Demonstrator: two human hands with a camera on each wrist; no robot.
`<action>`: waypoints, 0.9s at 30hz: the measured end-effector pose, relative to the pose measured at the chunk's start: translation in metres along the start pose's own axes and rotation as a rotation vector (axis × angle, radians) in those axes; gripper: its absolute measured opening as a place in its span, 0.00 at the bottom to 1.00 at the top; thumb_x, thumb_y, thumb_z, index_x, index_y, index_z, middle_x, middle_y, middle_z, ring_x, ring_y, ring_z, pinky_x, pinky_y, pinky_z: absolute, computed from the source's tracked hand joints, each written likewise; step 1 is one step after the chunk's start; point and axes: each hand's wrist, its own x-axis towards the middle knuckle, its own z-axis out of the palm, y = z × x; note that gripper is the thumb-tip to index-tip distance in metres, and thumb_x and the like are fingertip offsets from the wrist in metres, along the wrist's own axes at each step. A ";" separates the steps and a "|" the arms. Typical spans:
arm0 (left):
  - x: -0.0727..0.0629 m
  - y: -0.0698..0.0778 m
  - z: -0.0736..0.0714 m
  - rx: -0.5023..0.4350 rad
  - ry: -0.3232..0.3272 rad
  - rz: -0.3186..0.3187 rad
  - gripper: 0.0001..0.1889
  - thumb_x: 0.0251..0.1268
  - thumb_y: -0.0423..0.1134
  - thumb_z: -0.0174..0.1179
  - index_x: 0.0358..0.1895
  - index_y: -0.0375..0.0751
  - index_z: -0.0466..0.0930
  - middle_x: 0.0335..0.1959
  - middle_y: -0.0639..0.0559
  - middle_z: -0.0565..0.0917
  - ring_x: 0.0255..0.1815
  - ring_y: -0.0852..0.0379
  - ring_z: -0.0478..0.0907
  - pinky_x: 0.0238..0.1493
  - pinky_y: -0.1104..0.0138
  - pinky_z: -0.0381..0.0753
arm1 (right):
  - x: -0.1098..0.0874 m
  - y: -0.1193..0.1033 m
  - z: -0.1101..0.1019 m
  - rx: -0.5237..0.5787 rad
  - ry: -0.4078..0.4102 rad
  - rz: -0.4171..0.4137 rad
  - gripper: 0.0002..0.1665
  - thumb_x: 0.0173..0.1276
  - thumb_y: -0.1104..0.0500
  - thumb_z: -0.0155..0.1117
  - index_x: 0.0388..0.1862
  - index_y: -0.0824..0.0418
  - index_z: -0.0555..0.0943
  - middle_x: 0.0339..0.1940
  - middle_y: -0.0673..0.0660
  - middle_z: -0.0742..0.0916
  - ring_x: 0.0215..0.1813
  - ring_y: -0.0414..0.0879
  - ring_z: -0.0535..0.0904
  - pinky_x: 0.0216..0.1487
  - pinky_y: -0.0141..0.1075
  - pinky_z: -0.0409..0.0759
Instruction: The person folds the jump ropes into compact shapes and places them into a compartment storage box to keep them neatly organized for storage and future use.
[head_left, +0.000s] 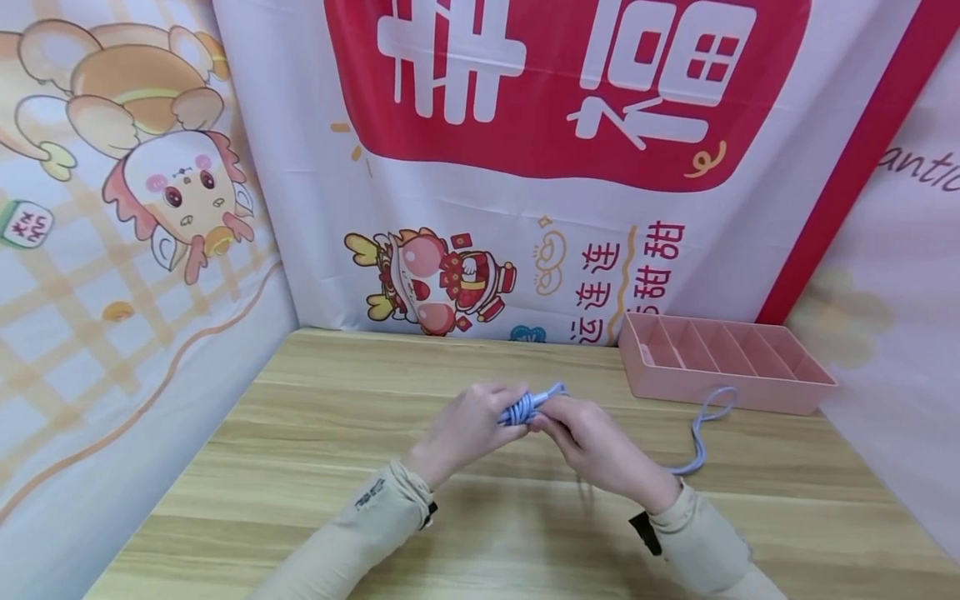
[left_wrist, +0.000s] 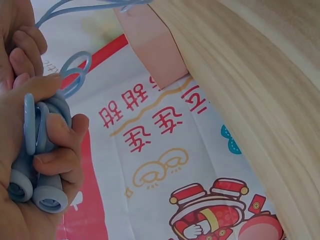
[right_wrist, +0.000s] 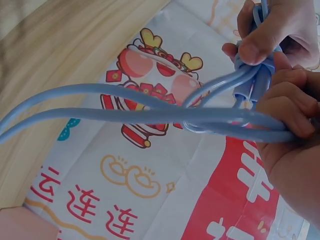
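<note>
Rope (head_left: 517,411) bundled in your grip, loose loop (head_left: 698,435) off to the right

The rope is in front of you, above the table (head_left: 337,392), with both of your hands on it. Your left hand (head_left: 468,421) is curled tightly round the two handles (left_wrist: 50,197) and the coils (left_wrist: 59,106) wound about them. Your right hand (head_left: 596,433) pinches a doubled length of cord just beside the bundle.

The relation to mind: the handles lie side by side, their long axis running across from your left palm toward your right fingers. Their wide ends poke out of the left hand on the far side from the right; their narrow ends, where cord comes out, face the right hand. The loose loop runs out past your right hand, so that hand is the nearer one to it. The loop's far end shows in front of the pink box (head_left: 675,385); whether it touches, you can't tell from here.

The rope is pale blue, smooth and slightly glossy. The coils are snug but uneven, a small loop sticks up from the bundle, and the handle ends are round and hollow.
</note>
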 end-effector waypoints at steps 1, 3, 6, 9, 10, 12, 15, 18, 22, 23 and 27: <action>0.000 0.000 0.000 -0.007 -0.005 0.006 0.19 0.62 0.44 0.69 0.52 0.38 0.83 0.36 0.52 0.84 0.30 0.64 0.76 0.32 0.79 0.78 | 0.000 0.000 -0.001 -0.012 0.008 -0.009 0.06 0.72 0.66 0.61 0.35 0.57 0.81 0.29 0.43 0.79 0.29 0.37 0.73 0.30 0.31 0.76; 0.000 -0.001 0.000 -0.013 -0.018 0.017 0.15 0.62 0.43 0.69 0.48 0.39 0.83 0.34 0.53 0.83 0.28 0.64 0.75 0.31 0.81 0.76 | 0.000 0.000 -0.002 -0.022 0.021 -0.024 0.04 0.70 0.66 0.63 0.36 0.58 0.82 0.29 0.43 0.80 0.28 0.36 0.72 0.28 0.30 0.75; 0.000 -0.003 0.001 0.009 -0.039 0.034 0.11 0.62 0.42 0.69 0.43 0.41 0.82 0.31 0.54 0.82 0.27 0.65 0.75 0.29 0.82 0.75 | -0.001 0.001 -0.005 -0.024 0.032 -0.026 0.03 0.67 0.66 0.67 0.38 0.59 0.84 0.30 0.44 0.82 0.25 0.35 0.71 0.24 0.29 0.74; 0.000 -0.004 0.001 0.029 -0.090 0.034 0.11 0.62 0.42 0.69 0.43 0.42 0.81 0.32 0.53 0.83 0.27 0.65 0.75 0.28 0.81 0.75 | -0.003 0.003 -0.008 -0.032 0.026 -0.028 0.09 0.62 0.66 0.73 0.41 0.60 0.84 0.30 0.46 0.83 0.26 0.34 0.72 0.23 0.30 0.74; -0.001 -0.004 0.001 0.032 -0.107 0.029 0.12 0.63 0.43 0.69 0.44 0.42 0.81 0.33 0.53 0.83 0.27 0.66 0.76 0.29 0.81 0.75 | -0.003 0.004 -0.009 -0.037 0.030 -0.042 0.10 0.60 0.66 0.74 0.40 0.61 0.84 0.30 0.46 0.83 0.26 0.34 0.73 0.23 0.30 0.75; -0.001 -0.005 0.001 0.023 -0.144 0.016 0.14 0.63 0.43 0.69 0.48 0.42 0.82 0.34 0.51 0.84 0.28 0.66 0.76 0.29 0.80 0.76 | -0.004 0.007 -0.010 -0.054 0.044 -0.077 0.13 0.56 0.67 0.77 0.40 0.61 0.85 0.30 0.47 0.83 0.28 0.35 0.75 0.25 0.30 0.77; -0.001 -0.005 -0.002 0.008 -0.176 -0.003 0.18 0.63 0.43 0.68 0.53 0.40 0.82 0.38 0.49 0.85 0.30 0.66 0.77 0.31 0.80 0.76 | -0.004 0.011 -0.009 -0.102 0.078 -0.148 0.14 0.53 0.70 0.77 0.39 0.62 0.87 0.30 0.48 0.82 0.27 0.35 0.74 0.24 0.28 0.75; -0.001 -0.006 -0.005 0.001 -0.189 -0.014 0.21 0.63 0.43 0.69 0.57 0.38 0.82 0.41 0.47 0.86 0.31 0.66 0.78 0.31 0.79 0.77 | -0.004 0.013 -0.009 -0.179 0.104 -0.185 0.14 0.53 0.71 0.77 0.39 0.61 0.88 0.31 0.47 0.79 0.26 0.35 0.71 0.24 0.25 0.72; -0.001 -0.006 -0.008 0.009 -0.211 -0.017 0.23 0.63 0.45 0.69 0.59 0.38 0.81 0.42 0.46 0.86 0.33 0.65 0.79 0.34 0.77 0.79 | -0.005 0.013 -0.009 -0.237 0.110 -0.213 0.14 0.54 0.72 0.76 0.38 0.60 0.88 0.32 0.47 0.78 0.26 0.34 0.70 0.24 0.24 0.71; -0.001 -0.006 -0.007 0.015 -0.217 -0.013 0.23 0.63 0.45 0.69 0.59 0.39 0.81 0.43 0.47 0.86 0.34 0.65 0.80 0.35 0.76 0.80 | -0.005 0.012 -0.009 -0.234 0.110 -0.220 0.13 0.54 0.72 0.76 0.38 0.59 0.88 0.32 0.47 0.78 0.26 0.34 0.70 0.24 0.24 0.71; -0.001 -0.005 -0.006 0.018 -0.220 0.013 0.22 0.63 0.47 0.68 0.57 0.42 0.82 0.43 0.48 0.86 0.37 0.64 0.82 0.38 0.75 0.80 | -0.006 0.011 -0.009 -0.180 0.106 -0.241 0.10 0.57 0.70 0.74 0.37 0.59 0.88 0.34 0.46 0.79 0.27 0.34 0.71 0.25 0.24 0.71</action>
